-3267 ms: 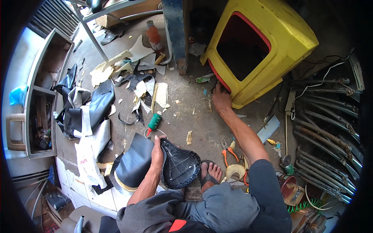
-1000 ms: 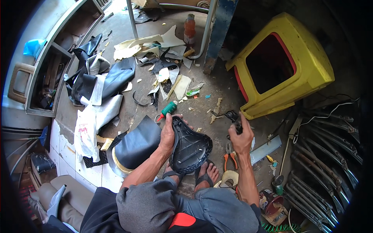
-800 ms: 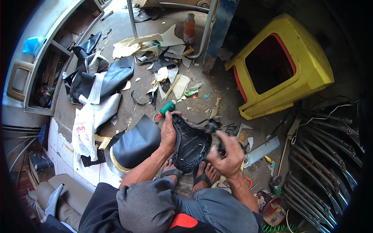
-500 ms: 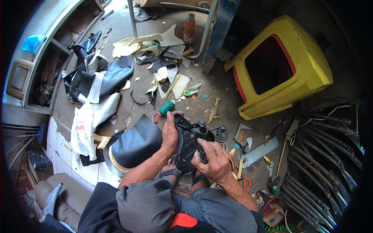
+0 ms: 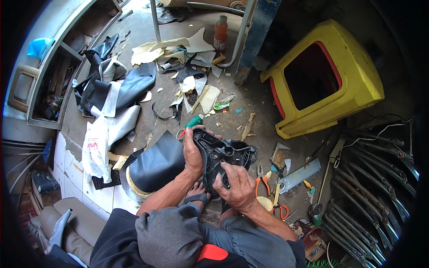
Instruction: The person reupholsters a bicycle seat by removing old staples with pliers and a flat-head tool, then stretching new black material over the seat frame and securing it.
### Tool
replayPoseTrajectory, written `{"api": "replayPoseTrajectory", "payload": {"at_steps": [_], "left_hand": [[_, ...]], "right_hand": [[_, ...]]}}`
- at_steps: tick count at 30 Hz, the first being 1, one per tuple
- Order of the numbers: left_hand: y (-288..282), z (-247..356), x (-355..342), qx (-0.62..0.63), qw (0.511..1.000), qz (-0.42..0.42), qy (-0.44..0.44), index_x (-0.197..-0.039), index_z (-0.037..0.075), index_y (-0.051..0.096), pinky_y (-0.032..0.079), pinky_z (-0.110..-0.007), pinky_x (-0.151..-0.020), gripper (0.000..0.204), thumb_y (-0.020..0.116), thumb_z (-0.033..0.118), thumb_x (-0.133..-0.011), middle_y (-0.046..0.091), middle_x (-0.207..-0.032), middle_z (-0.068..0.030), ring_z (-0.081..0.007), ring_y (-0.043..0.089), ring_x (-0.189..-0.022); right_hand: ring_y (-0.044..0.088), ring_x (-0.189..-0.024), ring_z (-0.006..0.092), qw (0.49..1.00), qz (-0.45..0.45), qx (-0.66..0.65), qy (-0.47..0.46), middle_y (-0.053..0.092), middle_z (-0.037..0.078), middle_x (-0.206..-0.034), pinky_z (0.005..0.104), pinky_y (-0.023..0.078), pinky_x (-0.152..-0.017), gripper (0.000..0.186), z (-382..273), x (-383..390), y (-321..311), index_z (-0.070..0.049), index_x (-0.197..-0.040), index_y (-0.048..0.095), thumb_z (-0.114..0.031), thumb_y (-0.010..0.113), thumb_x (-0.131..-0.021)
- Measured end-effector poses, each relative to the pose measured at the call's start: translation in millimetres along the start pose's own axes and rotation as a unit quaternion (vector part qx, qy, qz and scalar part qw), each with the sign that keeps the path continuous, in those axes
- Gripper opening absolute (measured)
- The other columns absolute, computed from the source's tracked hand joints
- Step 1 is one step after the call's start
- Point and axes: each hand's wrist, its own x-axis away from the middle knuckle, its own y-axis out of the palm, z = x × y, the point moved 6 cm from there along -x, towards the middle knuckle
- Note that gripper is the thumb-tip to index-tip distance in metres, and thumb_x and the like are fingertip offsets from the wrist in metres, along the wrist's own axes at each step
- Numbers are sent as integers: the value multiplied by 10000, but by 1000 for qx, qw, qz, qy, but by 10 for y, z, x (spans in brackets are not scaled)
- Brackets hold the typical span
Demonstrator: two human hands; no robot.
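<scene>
A black bicycle saddle [image 5: 213, 154] is held underside up above my feet, its frame and coil springs showing. My left hand [image 5: 193, 156] is closed on its left edge, thumb along the rim and fingertips showing at the far end. Bent over the near right part of the saddle, my right hand [image 5: 236, 185] has its fingers closed against the underside; what the fingertips press on is partly hidden. Just beyond the saddle lies a green bottle [image 5: 194, 121] with a red tip. To its left rests a pad with a black ribbed cover [image 5: 158, 156].
Orange-handled pliers [image 5: 262, 181] and orange-handled scissors [image 5: 281, 211] lie to the right, near a flat metal bar [image 5: 300, 175]. Yellow plastic stool [image 5: 353, 67] lies tipped at far right, above a stack of metal tubes [image 5: 357, 210]. Black sheeting scraps [image 5: 134, 85] cover the far left floor.
The saddle has been tilted, showing more of its underside. My right hand has shifted left and slightly down along it. The pliers now show fully.
</scene>
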Motion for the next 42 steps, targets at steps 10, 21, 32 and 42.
{"api": "replayPoseTrajectory", "payload": {"at_steps": [10,21,32,42], "left_hand": [[28,64,6,37,999,-6,10,-1158,46,505,588,-449,-830,473,345,484,-1079,606,-933,-110,-301,683,-888],[-86,22,-125,151,986,-4,-73,-1101,61,567,576,-491,-859,485,329,482,-1067,653,-935,-146,-345,690,-928],[-120,-7,-105,138,988,13,-74,-1088,53,582,581,-474,-843,487,329,468,-1064,666,-924,-146,-347,693,-945],[-19,62,-33,84,995,-37,-24,-1099,48,561,586,-457,-836,475,322,459,-1080,657,-899,-143,-333,707,-889]], "right_hand": [[647,-737,267,999,11,11,-38,613,137,-980,350,551,-614,368,-106,53,80,27,-1155,648,-161,749,-856],[640,-740,266,1000,-11,16,-20,613,124,-952,357,537,-615,380,-224,-138,-26,18,-1147,649,-143,773,-826],[587,-656,245,998,-39,19,-40,596,108,-920,346,502,-568,354,-287,-177,1,7,-1105,660,-130,769,-798],[598,-683,247,998,-40,32,-34,601,118,-921,346,507,-573,344,-281,-203,-19,18,-1111,664,-137,752,-817]]}}
